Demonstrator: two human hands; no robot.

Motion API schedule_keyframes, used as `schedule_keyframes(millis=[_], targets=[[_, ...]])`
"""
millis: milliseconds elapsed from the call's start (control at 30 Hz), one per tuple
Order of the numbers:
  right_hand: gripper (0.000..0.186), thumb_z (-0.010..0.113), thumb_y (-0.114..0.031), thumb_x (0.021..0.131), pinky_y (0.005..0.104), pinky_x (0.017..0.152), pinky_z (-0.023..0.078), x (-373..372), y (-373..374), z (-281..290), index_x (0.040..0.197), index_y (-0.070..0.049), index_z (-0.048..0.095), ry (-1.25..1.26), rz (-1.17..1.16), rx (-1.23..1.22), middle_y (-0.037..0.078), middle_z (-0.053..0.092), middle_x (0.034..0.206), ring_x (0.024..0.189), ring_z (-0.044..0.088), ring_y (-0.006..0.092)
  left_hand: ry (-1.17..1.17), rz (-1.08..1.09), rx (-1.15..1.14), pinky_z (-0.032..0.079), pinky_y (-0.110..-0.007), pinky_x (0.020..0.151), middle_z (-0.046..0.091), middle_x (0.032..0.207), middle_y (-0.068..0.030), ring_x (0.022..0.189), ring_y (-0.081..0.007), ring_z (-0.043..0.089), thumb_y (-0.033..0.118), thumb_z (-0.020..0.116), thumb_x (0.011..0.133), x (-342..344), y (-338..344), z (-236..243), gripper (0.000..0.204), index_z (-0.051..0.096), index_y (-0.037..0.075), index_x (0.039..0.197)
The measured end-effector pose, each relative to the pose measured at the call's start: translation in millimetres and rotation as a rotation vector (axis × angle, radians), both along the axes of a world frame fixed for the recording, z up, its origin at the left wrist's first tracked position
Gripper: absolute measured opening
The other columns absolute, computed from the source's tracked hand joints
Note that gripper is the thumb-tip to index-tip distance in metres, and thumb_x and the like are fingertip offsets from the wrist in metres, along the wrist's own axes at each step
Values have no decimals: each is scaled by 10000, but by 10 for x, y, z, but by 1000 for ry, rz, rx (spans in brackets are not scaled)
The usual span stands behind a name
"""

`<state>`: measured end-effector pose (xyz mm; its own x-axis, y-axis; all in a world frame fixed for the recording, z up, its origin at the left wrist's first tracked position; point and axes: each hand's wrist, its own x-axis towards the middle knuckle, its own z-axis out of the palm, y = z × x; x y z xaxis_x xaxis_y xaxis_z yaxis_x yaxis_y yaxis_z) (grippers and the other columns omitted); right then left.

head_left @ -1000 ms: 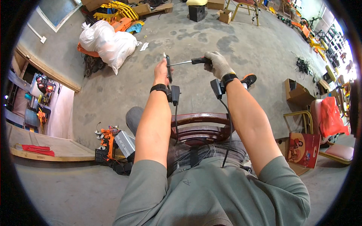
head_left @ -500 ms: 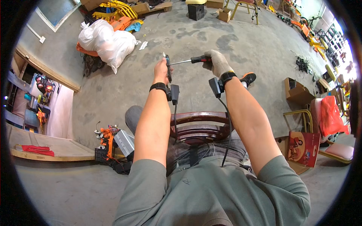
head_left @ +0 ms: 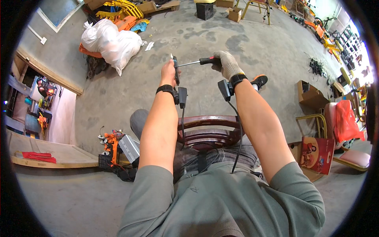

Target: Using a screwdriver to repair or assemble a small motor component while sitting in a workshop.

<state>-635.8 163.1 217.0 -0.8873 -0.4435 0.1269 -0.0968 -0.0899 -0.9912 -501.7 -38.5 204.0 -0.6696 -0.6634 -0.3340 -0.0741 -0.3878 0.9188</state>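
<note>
In front of me, my bare left hand [head_left: 168, 73] is closed around a thin dark part [head_left: 176, 71], seen edge-on, so its kind does not show. My right hand [head_left: 227, 65], in a pale knit glove, grips the black and red handle of a screwdriver [head_left: 206, 61]. The screwdriver lies nearly level, its metal shaft pointing left. Its tip meets or nearly meets the dark part; the exact contact is too small to tell. Each wrist wears a black strap with a small dark box and a cable.
A dark red wooden chair back [head_left: 209, 121] stands between my legs and arms. White bags [head_left: 112, 45] lie at the far left. Orange machine parts and a silver box [head_left: 129, 149] sit left of my leg. At right are a cardboard box [head_left: 312, 94] and a pink-seated chair [head_left: 354, 158].
Both hands hold nearly the same place, with the screwdriver still against or near the dark part. The fingers of my gloved hand have shifted slightly on the handle.
</note>
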Motion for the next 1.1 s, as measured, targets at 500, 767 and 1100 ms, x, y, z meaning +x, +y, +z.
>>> schedule_keyframes(millis=[500, 767, 1100], targets=[[264, 546, -237, 846, 314, 539, 528, 223, 61, 303, 976, -9, 578, -415, -24, 55, 107, 591, 792, 564, 578, 192, -20, 26, -2, 446, -350, 477, 558, 688, -80, 530, -213, 561, 353, 444, 961, 28, 33, 48, 305, 548, 66, 950], [285, 570, -268, 829, 312, 521, 514, 176, 99, 263, 972, -21, 579, -404, 84, 223, 92, 578, 756, 535, 546, 177, 11, 31, 42, 488, -368, 526, 574, 694, -97, 579, -235, 591, 360, 475, 955, 47, 5, 39, 313, 535, 58, 898], [254, 588, -232, 827, 303, 517, 511, 199, 45, 297, 986, -33, 581, -433, 16, 44, 82, 577, 748, 536, 545, 164, 14, 22, -1, 490, -369, 532, 582, 698, -104, 588, -231, 592, 359, 466, 960, 37, 3, 30, 317, 534, 55, 901]])
